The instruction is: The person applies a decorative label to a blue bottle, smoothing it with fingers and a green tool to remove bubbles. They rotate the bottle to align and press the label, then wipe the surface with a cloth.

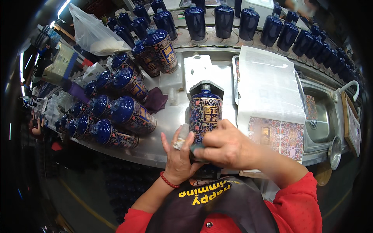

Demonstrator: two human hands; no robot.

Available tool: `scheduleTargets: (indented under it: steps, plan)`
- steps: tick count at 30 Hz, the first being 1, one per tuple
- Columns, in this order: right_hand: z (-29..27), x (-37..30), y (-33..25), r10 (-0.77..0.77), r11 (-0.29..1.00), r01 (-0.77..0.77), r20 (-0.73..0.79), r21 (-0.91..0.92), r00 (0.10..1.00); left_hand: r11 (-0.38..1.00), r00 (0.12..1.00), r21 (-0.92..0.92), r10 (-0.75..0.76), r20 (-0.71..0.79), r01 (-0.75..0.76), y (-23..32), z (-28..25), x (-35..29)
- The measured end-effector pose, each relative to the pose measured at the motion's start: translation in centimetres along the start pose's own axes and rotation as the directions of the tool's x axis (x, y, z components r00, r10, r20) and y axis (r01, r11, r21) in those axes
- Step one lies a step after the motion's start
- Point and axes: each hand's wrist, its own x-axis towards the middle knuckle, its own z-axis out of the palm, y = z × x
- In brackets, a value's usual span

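Note:
A dark blue bottle (206, 105) with a gold-and-floral patterned wrap lies in front of me, its neck pointing away into a dark angular holder (216, 88). My left hand (178, 155) is at the bottle's lower left side, fingers stretched apart. White wrapping covers one or two of its fingertips, and a red bead bracelet (169, 181) circles the wrist. Over the bottle's lower part, my right hand (227, 145) is closed around a small dark green flat piece (197, 147), partly hidden by the fingers. The bottle's lower end is mostly behind my hands.
Several patterned bottles (132, 112) crowd the left of the metal table (167, 136). Plain blue bottles (224, 21) line a curved conveyor at the back. To the right are a white sheet (268, 85), patterned label sheets (276, 136) and a sink (324, 130). A purple cloth (156, 100) lies left of the holder.

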Motion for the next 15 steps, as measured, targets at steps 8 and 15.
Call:
scheduleTargets:
  steps: [8,15]
  plan:
    - [1.7,-1.9,2.5,0.057,0.987,-0.081,-0.165,-0.139,0.985,0.999,1.0,-0.046,-0.013,0.025,0.014,0.3,-0.3,-0.1]
    - [-0.4,-0.8,3.5,0.243,0.839,-0.415,-0.439,-0.353,0.865,1.0,1.0,-0.009,0.008,0.013,-0.008,-0.1,0.0,0.1]
